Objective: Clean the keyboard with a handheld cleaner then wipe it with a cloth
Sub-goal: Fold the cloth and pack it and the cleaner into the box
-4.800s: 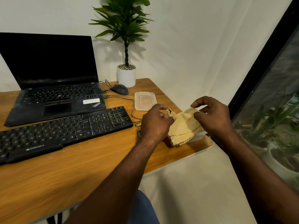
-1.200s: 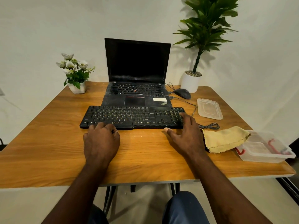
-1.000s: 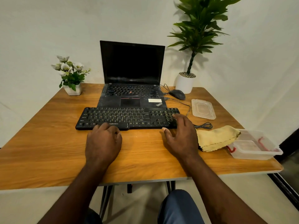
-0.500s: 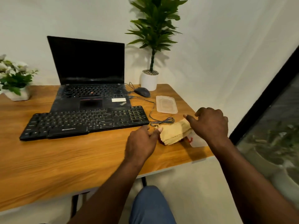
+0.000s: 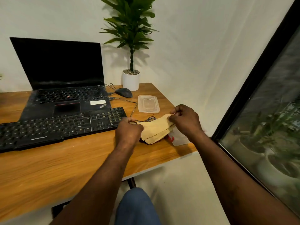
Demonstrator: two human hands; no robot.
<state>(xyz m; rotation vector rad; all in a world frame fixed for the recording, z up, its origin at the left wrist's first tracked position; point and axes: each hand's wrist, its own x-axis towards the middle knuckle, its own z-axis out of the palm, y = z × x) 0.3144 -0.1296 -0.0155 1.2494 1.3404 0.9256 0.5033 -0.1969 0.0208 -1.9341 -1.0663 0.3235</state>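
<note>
A black external keyboard lies on the wooden desk in front of an open laptop. To its right, a yellow cloth is held a little above the desk by both hands. My left hand pinches the cloth's left edge. My right hand pinches its upper right corner. Something dark red peeks out under the cloth's lower edge. A clear plastic box sits partly hidden behind the cloth and my right hand. I see no handheld cleaner.
A clear lid, a black mouse with its cable, and a potted plant stand at the desk's back right. The desk's right edge is near my right hand. A dark-framed window fills the right side.
Both hands left the keyboard's front edge and moved right. They have closed on the yellow cloth and lifted it. The view has swung right.
</note>
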